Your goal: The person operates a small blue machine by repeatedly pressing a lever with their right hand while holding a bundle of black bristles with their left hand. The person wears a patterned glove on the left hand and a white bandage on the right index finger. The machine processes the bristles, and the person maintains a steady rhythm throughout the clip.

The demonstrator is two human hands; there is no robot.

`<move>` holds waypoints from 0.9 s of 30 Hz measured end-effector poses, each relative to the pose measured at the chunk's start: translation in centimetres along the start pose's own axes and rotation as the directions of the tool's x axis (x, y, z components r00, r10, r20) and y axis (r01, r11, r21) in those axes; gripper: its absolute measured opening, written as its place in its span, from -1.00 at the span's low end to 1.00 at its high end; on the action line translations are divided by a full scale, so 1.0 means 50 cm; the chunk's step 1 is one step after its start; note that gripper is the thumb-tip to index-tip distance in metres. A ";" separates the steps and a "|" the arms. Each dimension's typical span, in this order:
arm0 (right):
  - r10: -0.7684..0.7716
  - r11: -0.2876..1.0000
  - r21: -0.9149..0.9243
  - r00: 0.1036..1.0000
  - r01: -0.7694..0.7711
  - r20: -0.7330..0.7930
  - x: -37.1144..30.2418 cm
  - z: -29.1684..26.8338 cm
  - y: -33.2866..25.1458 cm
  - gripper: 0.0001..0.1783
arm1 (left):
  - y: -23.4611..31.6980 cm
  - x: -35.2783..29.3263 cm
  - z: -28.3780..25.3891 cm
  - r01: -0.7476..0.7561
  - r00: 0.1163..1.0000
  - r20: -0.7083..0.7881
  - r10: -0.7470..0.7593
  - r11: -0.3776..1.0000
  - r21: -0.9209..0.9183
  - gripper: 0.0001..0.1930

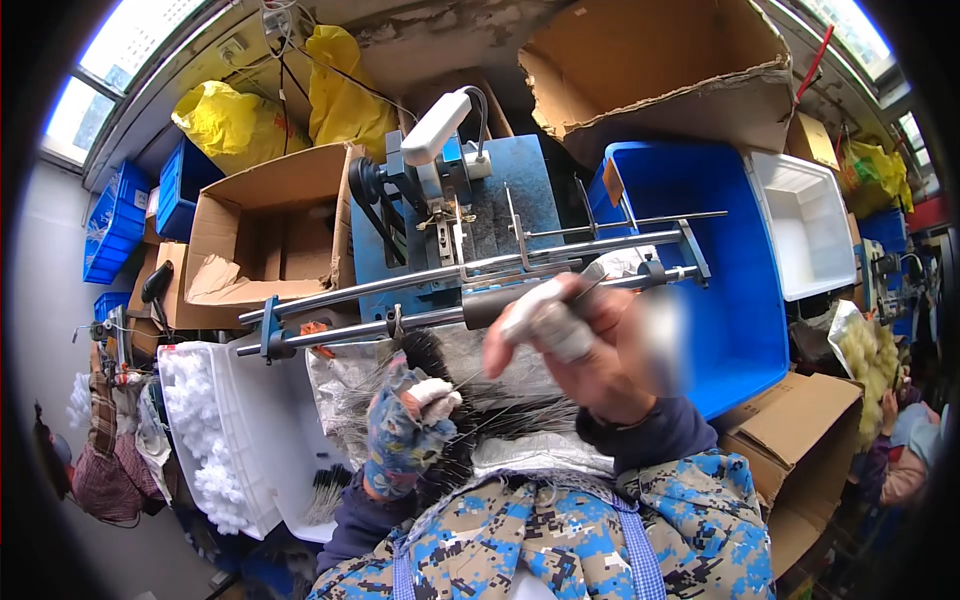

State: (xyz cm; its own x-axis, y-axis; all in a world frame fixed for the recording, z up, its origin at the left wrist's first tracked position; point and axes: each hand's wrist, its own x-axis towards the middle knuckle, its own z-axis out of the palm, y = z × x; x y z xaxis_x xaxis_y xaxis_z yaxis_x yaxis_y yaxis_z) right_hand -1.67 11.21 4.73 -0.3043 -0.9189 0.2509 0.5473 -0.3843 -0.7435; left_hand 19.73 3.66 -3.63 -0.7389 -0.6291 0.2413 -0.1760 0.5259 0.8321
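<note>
My left hand (412, 425), in a blue floral covering with white-wrapped fingertips, is closed by the black-bristled wire brushes (425, 352) in front of me. A thin wire runs out at its fingertips, and black bristles show behind and beside it. My right hand (590, 345) is raised in front of the machine's rails, with white tape around its fingers. Its fingers are half bent and apart, and I see nothing clearly held in them. Many thin wire stems (520, 418) lie over a pale cloth on my lap, below both hands.
Two metal rails (370, 328) cross ahead of me, before a blue machine (520, 190). A blue bin (735, 270) stands right, beside a white tub (808, 220). Left are a cardboard box (270, 290) and a white crate (245, 400) with white tufts. Other people sit at both sides.
</note>
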 end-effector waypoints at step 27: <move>0.102 -0.551 -0.832 0.995 0.065 0.010 0.224 -0.200 0.159 -0.85 | -0.101 -0.010 -0.083 0.011 0.970 0.216 -0.111 0.909 0.416 -0.67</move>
State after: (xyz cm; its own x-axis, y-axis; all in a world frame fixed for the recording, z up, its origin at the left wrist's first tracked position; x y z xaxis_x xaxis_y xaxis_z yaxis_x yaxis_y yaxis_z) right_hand -8.53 -1.24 -4.55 -0.2388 -0.9542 0.1801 -0.9700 0.2258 -0.0898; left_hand 23.67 -1.06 -5.86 -0.8380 -0.5446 0.0340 -0.4389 0.7097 0.5511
